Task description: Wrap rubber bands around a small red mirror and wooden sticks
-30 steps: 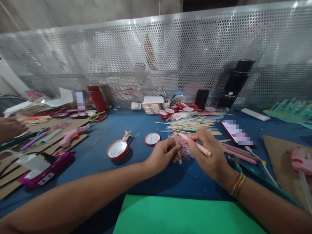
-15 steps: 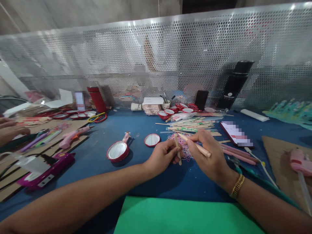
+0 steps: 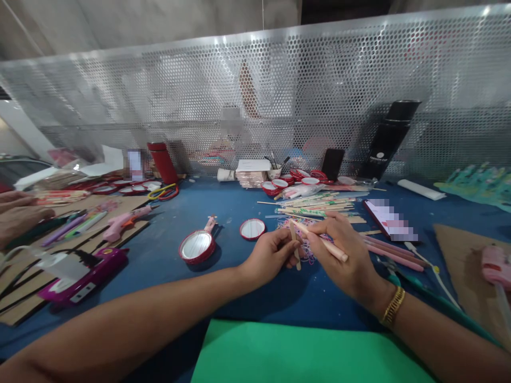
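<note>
My left hand [image 3: 271, 254] pinches a flat wooden craft stick [image 3: 297, 262] upright between thumb and fingers. In my right hand [image 3: 347, 260], held like a pencil, is a pale pink pen [image 3: 334, 249]. Its tip points at the upper part of the stick; whether they touch I cannot tell. Beneath both hands lies a tangle of thin pink and purple loops [image 3: 308, 253], partly hidden. Left of my hands are a round red-rimmed piece [image 3: 253, 229] with a whitish face and a larger one [image 3: 197, 246] with a small pink figure at its edge.
Wrapped sticks [image 3: 319, 205] lie beyond my hands, with a phone [image 3: 389, 219] to the right. A green sheet [image 3: 303, 354] covers the front edge. Pink glue guns [image 3: 120, 225] rest at both sides, near a purple power strip [image 3: 85, 284]. Another person's hand [image 3: 24, 221] is at left.
The whole view has shifted slightly, so things appear a little further right. Both hands keep their grips on the stick and pen, with the pen tip still near the stick.
</note>
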Available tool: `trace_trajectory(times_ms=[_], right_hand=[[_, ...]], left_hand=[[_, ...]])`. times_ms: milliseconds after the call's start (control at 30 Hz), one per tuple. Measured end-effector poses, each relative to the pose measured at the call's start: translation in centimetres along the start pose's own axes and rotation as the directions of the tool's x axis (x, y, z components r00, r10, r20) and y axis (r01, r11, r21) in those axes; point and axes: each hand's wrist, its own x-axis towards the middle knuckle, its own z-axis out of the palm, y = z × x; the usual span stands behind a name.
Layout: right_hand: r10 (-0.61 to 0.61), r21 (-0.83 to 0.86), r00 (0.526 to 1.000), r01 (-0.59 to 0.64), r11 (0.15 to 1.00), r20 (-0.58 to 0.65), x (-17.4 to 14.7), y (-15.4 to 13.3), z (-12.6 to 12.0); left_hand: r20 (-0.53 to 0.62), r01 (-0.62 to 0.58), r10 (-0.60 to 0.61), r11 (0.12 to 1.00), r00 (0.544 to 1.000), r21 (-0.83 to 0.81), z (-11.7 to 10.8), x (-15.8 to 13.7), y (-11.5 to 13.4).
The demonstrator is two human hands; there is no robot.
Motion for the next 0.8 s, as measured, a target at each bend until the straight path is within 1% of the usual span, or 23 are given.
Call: trace_trajectory(times_ms=[167,300,467,800], right_hand=[[0.013,0.006,1.000,-0.013,1.000,0.028,0.09,-0.05,0.07],[0.020,0.020,0.999,-0.020,1.000,0.035,0.05,0.00,0.09],[0.025,0.018,0.999,-0.025,1.000,0.036,-0.05,0.02,0.08],[0.006,-0.016,1.000,-0.006,1.000,0.022,0.27,-0.32,-0.27]], left_hand=[[0.001,0.017,-0.017,1.000,1.000,0.017,-0.02,0.06,0.08],[0.000,0.007,-0.007,1.000,1.000,0.021,0.05,0.04,0.14],[0.003,0.002,-0.002,1.000,1.000,0.014,0.17,-0.02,0.36],[0.002,0.008,-0.008,0.999,1.000,0.042,-0.12,0.11,-0.14]])
